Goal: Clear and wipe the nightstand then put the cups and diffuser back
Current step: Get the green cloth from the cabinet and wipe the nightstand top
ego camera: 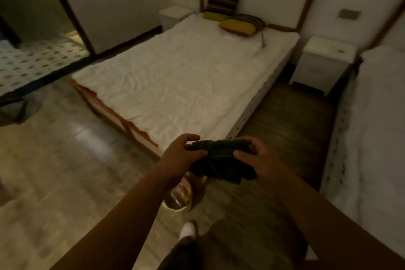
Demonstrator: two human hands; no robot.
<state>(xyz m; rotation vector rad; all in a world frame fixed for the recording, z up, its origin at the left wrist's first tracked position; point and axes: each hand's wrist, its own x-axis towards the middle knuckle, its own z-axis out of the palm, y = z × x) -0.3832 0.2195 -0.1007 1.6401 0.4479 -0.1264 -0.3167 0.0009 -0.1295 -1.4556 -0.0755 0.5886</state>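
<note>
I stand at the foot of a bed and hold a dark cloth (221,160) in front of me with both hands. My left hand (182,158) grips its left end, and my right hand (256,158) grips its right end; the cloth hangs bunched between them. A white nightstand (322,61) stands between the two beds at the far right, with a small flat item on its top. A second white nightstand (173,15) sits left of the headboard. No cups or diffuser are visible.
A white bed (182,81) with striped and yellow pillows (223,0) fills the middle. Another white bed (372,138) runs along the right. A small bin (177,197) stands on the wooden floor below my hands. A glass door to a tiled room is at left.
</note>
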